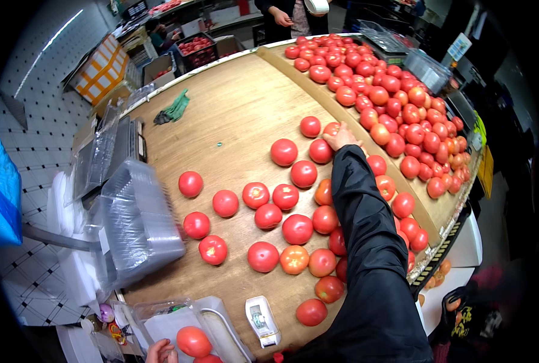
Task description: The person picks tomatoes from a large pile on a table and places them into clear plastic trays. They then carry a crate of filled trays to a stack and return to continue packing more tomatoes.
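Observation:
My right hand (pixel 344 137) reaches across the wooden table (pixel 233 104), its fingers around a tomato (pixel 332 129) beside a low wooden divider (pixel 305 84). The black sleeve hides part of the tabletop. At the bottom left, my left hand (pixel 162 351) is partly cut off by the picture's rim, close to a red tomato (pixel 194 341) that lies over a clear plastic tray (pixel 163 308); whether it holds anything is not plain. Loose tomatoes (pixel 263 257) are spread between the hands. A large heap of tomatoes (pixel 392 106) lies beyond the divider.
A stack of clear plastic trays (pixel 135 222) stands at the left edge. Nearer is a white tape dispenser (pixel 262 321). A green and black glove (pixel 174 109) lies farther back. Another person's hand (pixel 280 17) shows at the far side; a gloved co-worker (pixel 450 308) is at lower right.

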Demonstrator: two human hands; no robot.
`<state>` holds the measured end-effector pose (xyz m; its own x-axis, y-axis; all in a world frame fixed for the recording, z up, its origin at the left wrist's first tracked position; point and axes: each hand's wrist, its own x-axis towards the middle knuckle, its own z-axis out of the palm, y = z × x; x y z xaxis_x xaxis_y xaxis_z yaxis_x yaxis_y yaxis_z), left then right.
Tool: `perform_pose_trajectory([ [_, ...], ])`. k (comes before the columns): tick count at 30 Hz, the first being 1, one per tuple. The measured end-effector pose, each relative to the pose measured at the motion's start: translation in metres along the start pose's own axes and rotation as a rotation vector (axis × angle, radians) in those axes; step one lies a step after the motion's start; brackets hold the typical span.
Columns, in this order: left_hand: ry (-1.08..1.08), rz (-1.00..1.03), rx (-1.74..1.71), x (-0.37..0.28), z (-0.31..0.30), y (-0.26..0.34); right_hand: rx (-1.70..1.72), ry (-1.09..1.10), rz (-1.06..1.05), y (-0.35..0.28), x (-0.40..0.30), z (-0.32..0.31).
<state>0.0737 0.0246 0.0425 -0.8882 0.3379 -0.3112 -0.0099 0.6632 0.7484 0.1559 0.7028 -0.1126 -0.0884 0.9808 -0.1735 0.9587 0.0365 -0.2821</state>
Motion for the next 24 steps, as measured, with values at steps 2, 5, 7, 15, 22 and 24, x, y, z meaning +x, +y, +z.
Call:
perform_pose_trajectory([
  [2,0.002,0.043,-0.065,0.005,0.007,0.008,-0.003,0.013,0.012,-0.003,0.002,0.001],
  [5,0.029,0.05,-0.076,0.009,0.011,0.026,0.392,0.165,-0.102,0.007,-0.01,-0.006],
  [7,0.025,0.126,-0.206,0.016,0.016,0.019,0.96,0.156,-0.317,-0.002,-0.034,-0.006],
  [15,-0.194,0.671,-0.1,-0.003,0.073,0.07,1.127,-1.091,-0.846,-0.033,-0.333,-0.063],
  [22,0.017,0.91,-0.008,-0.009,0.034,0.025,0.94,-1.57,-0.628,-0.026,-0.47,-0.035],
  [24,0.039,0.794,0.027,0.002,0.01,0.009,1.05,-1.498,-0.617,-0.014,-0.476,-0.031],
])
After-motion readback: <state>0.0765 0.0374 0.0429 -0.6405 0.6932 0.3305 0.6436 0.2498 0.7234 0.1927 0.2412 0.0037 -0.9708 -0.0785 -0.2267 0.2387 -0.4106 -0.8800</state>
